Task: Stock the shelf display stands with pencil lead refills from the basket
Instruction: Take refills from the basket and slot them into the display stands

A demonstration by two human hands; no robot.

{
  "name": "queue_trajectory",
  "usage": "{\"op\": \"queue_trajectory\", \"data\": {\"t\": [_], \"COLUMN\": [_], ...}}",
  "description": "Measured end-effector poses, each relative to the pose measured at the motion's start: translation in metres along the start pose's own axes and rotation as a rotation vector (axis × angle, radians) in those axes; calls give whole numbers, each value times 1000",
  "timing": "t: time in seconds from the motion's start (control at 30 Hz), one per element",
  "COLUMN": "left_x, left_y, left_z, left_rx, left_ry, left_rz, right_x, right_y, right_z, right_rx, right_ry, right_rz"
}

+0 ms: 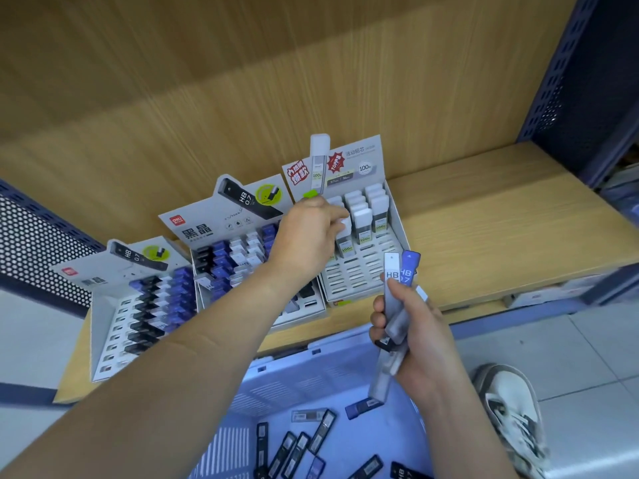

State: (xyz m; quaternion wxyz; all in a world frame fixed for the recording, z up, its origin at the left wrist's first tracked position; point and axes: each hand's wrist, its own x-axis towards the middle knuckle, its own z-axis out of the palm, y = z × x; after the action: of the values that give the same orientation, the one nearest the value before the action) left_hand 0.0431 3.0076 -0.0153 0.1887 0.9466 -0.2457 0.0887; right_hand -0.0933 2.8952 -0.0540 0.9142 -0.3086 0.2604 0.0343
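Several refills (391, 267) gripped in right hand (422, 333), 4 o'clock; left hand (307, 233) pinches one white-capped refill (345, 229) in the 1 o'clock stand (397, 224).

You had a wooden shelf (484, 216) before you, and three stands stood on it in a row. The left stand (100, 326) sat just beside the middle stand (221, 216), and the right stand (397, 219) just beside that.

This is looking like a stationery shop: display stands (221, 216) of pencil lead refills (363, 221) are sitting on a wood-grain shelf (484, 209) between perforated metal uprights (560, 63).
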Motion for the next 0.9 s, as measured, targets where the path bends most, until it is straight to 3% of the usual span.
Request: {"op": "queue_trajectory", "data": {"t": [0.23, 0.37, 0.43, 0.53, 0.63, 0.8, 0.9], "left_x": [3, 1, -5, -21, -39, -54, -58], "left_y": [0, 4, 14, 31, 36, 29, 23], "left_z": [5, -1, -11, -30, -39, -48, -60], "left_rx": [32, 75, -128, -620, -654, -864, -935], "left_ry": [64, -11, -57, -272, -391, -295, -126], "left_rz": [48, 37, -102, -384, -410, -555, -591], "right_x": [-7, -8, -10, -11, -12, -16, -17], "right_y": [-3, -5, -6, -6, -5, -7, -8], "right_z": [5, 6, 5, 7, 10, 11, 11], "right_rx": [4, -85, -121, -149, -196, -282, -334], "right_ry": [-67, -88, -112, -128, -140, -185, -221], "right_rz": [53, 14, 4, 1, -4, 1, -6]}}
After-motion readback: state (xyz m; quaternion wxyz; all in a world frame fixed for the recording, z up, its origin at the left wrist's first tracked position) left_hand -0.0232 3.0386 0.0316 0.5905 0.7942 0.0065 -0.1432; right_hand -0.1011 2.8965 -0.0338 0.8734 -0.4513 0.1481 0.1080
